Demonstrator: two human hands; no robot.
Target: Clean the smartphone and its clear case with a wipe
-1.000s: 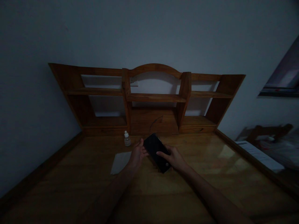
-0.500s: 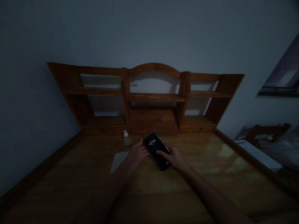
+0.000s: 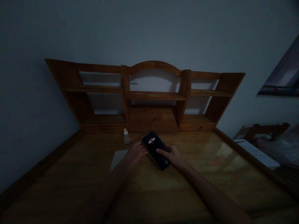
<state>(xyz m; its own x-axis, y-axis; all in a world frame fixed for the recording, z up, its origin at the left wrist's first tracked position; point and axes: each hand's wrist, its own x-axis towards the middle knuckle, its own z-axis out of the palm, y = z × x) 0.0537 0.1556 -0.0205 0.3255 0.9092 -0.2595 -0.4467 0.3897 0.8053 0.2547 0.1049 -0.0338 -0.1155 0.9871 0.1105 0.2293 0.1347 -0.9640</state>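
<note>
A black smartphone (image 3: pixel 154 150) is held between my two hands just above the wooden desk, with its lit lock screen showing 10:29. My right hand (image 3: pixel 171 155) wraps its lower right side, thumb across the glass. My left hand (image 3: pixel 136 152) grips its left edge with the fingertips. Nearest my left hand, a small white-capped dropper bottle (image 3: pixel 126 137) stands on the desk, and a thin white square sheet (image 3: pixel 119 159) lies flat beside the wrist.
A wooden desk hutch with shelves (image 3: pixel 154 95) stands along the back of the desk (image 3: pixel 187 189) against a pale wall. A white sheet of paper (image 3: pixel 254 152) lies by the right edge, with a dark wooden chair back (image 3: pixel 266 130) beyond it.
The phone's screen has gone from dark to lit, showing the time. The phone has turned slightly in my hands, its top leaning further left.
</note>
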